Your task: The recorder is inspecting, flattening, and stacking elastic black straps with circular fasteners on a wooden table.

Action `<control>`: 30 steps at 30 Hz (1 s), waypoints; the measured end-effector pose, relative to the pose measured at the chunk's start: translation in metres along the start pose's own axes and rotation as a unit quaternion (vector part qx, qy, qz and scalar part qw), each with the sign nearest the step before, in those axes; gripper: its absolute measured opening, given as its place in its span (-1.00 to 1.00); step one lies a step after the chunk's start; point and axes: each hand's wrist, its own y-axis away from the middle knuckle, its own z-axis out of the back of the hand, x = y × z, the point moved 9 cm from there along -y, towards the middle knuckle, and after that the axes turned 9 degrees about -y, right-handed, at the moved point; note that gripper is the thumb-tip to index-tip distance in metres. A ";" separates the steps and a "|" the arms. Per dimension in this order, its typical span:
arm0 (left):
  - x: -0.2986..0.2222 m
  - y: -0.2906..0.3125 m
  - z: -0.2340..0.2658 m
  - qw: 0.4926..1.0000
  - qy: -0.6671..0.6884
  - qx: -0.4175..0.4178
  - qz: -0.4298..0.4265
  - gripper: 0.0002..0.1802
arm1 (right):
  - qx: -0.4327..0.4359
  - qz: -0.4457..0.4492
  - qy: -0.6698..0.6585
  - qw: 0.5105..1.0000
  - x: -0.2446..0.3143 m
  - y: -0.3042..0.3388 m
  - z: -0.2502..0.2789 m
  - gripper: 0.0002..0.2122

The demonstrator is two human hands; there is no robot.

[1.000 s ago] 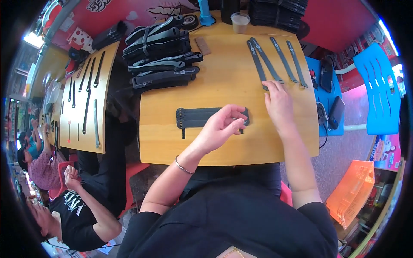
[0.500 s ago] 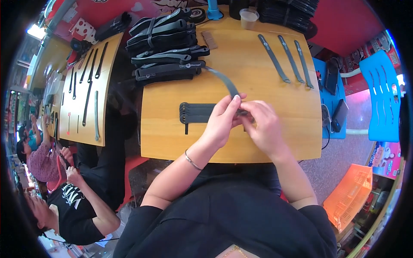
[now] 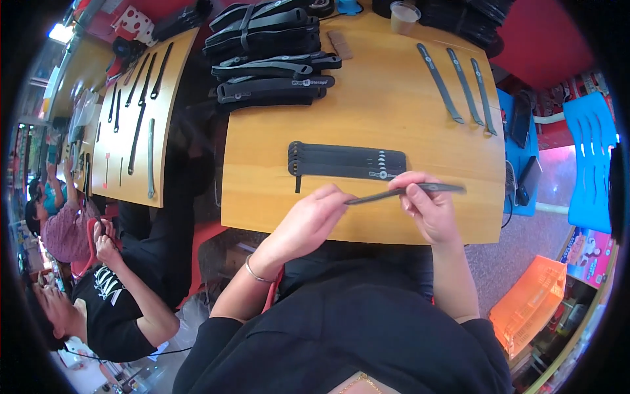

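**Held across from left grip to right grip: one dark strap**

Pinched at its left end by the left grip, thumb and fingertips closed together on it. Running rightward from there, slightly upward, to the right grip; nipped between thumb and fingers, closed down to the strap's thickness. Jutting past the right grip on its right side as a short free end, blurred at the tip. Turned nearly edge-on in both grips, over the near part of the counter.

Just beyond the grips, between them and reaching left: a flat overlapping set of straps, with a short dark tab sticking out toward the left grip. Very near the right grip's fingers at one corner; cannot tell whether touching.

Farther out, ahead and to the right of the right grip: three loose straps, lying side by side, well apart from both grips. Well ahead of the left grip: a pile of bundled straps, with a brown flat piece just to its right. Farther still, ahead of the right grip: a cup, with a dark stack to its right.
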 end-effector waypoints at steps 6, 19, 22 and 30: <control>0.051 0.031 0.021 0.983 0.102 -0.068 0.133 -0.72 | -0.073 0.025 0.093 0.993 -0.009 0.010 0.023 -0.90; 0.107 0.043 0.045 0.938 0.204 -0.200 0.197 -0.88 | -0.157 -0.004 0.166 0.974 -0.024 0.014 0.048 -0.89; 0.124 0.046 0.040 0.911 0.238 -0.221 0.256 -0.89 | -0.160 -0.012 0.176 0.971 -0.025 0.012 0.053 -0.91; 0.130 0.044 0.043 0.900 0.210 -0.261 0.278 -0.93 | -0.173 -0.005 0.178 0.969 -0.025 0.007 0.055 -0.93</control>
